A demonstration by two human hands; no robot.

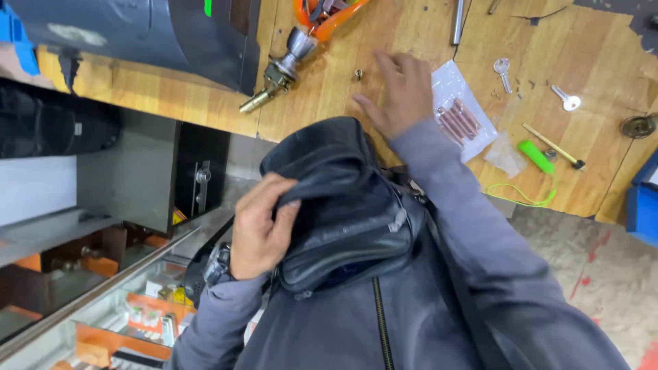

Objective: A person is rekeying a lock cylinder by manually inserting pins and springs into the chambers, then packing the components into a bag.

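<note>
1. Bag, black leather, sits at frame centre against the person's chest; it looks soft, floppy and light, best held by its folded flap.
2. Left hand: fingers pinch that flap.
3. Right hand lies flat, fingers spread, on the worktop.
4. Clear packet just beside it holds copper-coloured rods.

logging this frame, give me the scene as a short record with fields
left hand: grips the flap of a black leather bag held against the chest
right hand: flat on the wooden workbench, beside a clear packet of copper-coloured rods
near right hand: small metal piece, brass door knob set
further right: two silver keys, green-handled tool
wrist: dark watch
</note>
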